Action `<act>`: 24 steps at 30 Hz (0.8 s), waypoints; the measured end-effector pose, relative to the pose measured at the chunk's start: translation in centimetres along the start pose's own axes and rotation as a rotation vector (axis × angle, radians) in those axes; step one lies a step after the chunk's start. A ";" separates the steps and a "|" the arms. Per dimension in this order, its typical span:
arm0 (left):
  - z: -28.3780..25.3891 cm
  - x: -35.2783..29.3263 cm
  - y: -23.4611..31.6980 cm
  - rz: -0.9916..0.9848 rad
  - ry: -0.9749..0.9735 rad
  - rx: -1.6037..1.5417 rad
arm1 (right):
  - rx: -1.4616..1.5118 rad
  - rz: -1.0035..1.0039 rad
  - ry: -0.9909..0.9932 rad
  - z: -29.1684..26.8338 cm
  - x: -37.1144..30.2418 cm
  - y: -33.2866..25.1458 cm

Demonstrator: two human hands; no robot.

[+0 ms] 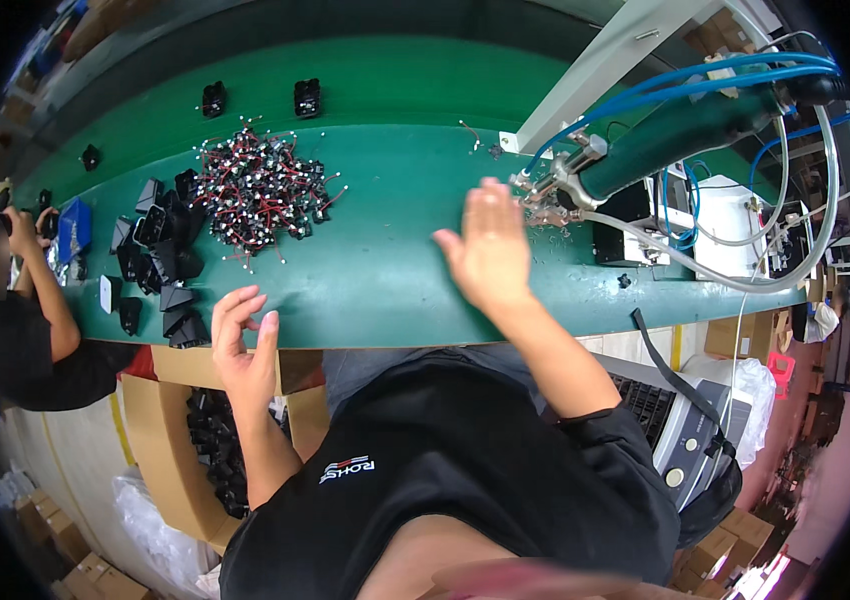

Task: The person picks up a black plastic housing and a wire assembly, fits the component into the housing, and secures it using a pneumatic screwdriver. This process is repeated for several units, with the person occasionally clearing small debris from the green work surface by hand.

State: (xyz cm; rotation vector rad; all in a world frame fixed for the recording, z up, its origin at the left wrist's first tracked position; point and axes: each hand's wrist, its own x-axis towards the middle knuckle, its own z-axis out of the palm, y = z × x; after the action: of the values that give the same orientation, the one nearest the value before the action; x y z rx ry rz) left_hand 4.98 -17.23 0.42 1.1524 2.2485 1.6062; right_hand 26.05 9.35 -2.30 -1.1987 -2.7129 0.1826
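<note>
1. Small loose metal pieces (548, 214) lie scattered on the green surface (375, 280), just right of my right fingertips, under the metal head (570, 180) of a green cylinder (685, 140).
2. Right hand (490, 240): flat, fingers straight and together, thumb spread; no grip visible. Can't tell if the palm touches the surface or covers anything.
3. Left hand (245, 345): raised at the near edge, loosely curled, thumb well apart; nothing visible in it.
4. My judgement on handling: pieces this small call for a fingertip pinch or a light sweep, fingers low and clear of the metal head.
5. Left of centre, a heap of red-and-black wired parts (263, 195). Leads look tangled; best lifted singly by the body, not the wire.
6. Beside the heap, black housings (155, 245) lie jumbled near my left hand; a careless elbow could knock some off.
7. In the way on the right: blue tubes (715, 68), a looping clear hose (825, 215) and a slanting pale post (600, 70).
8. Farther out: an open carton (160, 460) of black parts below the edge; a co-worker (30, 330) at far left, near a blue bin (73, 230).
</note>
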 end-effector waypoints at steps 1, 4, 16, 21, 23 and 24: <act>0.5 0.3 0.1 0.028 0.004 -0.021 | 0.051 -0.175 0.100 0.1 0.3 -2.1; 1.7 1.0 1.2 0.084 -0.015 -0.061 | 0.150 -0.582 0.140 4.9 1.3 -6.9; 0.5 -1.0 -0.3 -0.006 -0.013 -0.078 | -0.229 0.025 0.062 2.3 3.1 2.8; 1.5 0.0 1.0 0.050 -0.104 -0.106 | 0.131 -0.496 0.226 6.0 6.9 -4.8; 1.6 -0.1 1.2 0.048 -0.082 -0.108 | 0.086 -0.495 0.231 6.1 7.1 -5.1; 1.7 0.0 1.1 0.050 -0.066 -0.115 | 0.036 -0.421 0.155 5.8 6.4 -3.8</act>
State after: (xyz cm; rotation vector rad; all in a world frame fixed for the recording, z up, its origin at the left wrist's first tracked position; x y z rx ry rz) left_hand 6.46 -15.80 0.68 1.2216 2.0741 1.6663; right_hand 17.88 11.30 -6.59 -0.5821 -2.7326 0.0771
